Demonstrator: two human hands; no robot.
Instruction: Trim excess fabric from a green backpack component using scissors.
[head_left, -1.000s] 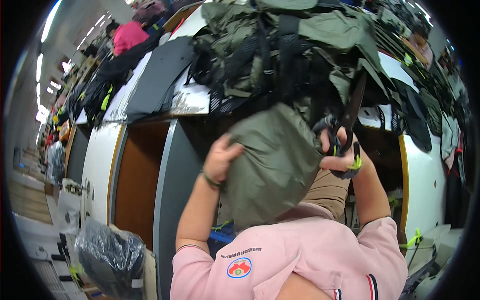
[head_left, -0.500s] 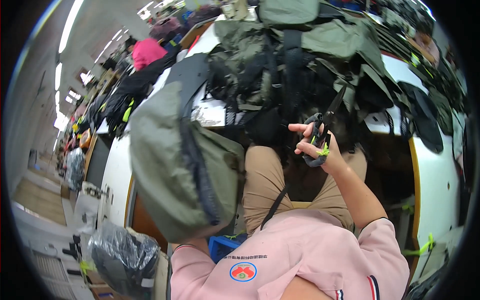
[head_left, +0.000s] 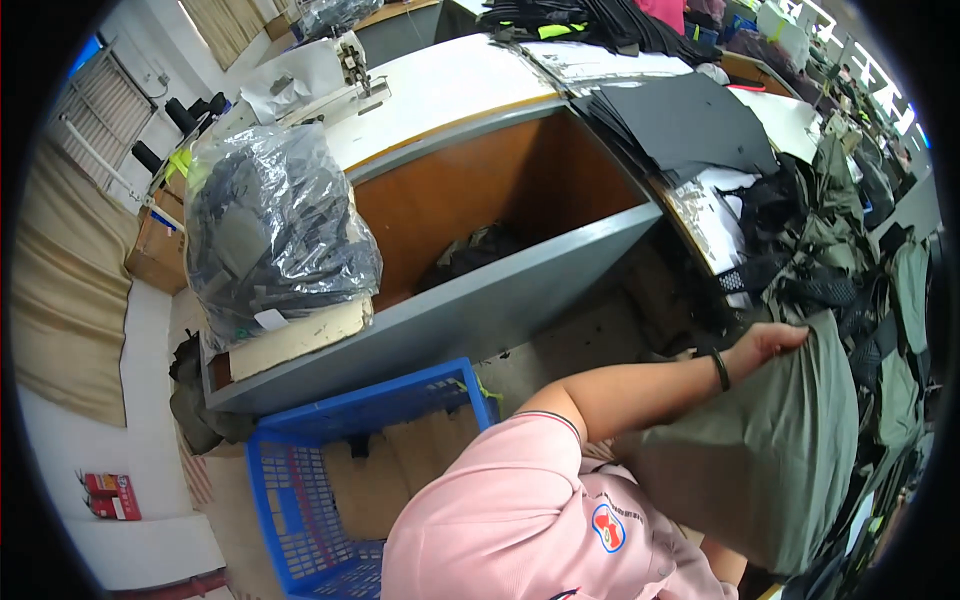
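A person in a pink shirt (head_left: pixel 510 520) leans over a work area, left hand (head_left: pixel 770 343) resting on top of an olive bag (head_left: pixel 770 450) at lower right. The fingers lie together, curled over the bag's upper edge w/ a dark band on the wrist. The right hand isn't visible, so its fingers can't be judged. The bag sits in front of the person's body, just beside a heap of olive and black gear (head_left: pixel 860 250) at right. A grey-edged table (head_left: pixel 470 300) w/ an open wooden compartment runs across the centre; black sheets (head_left: pixel 680 120) lie on its top. A clear plastic sack (head_left: pixel 270 225) of dark pieces stands at the table's left end. A blue crate (head_left: pixel 300 500) holding cardboard sits below, near the person's shoulder.
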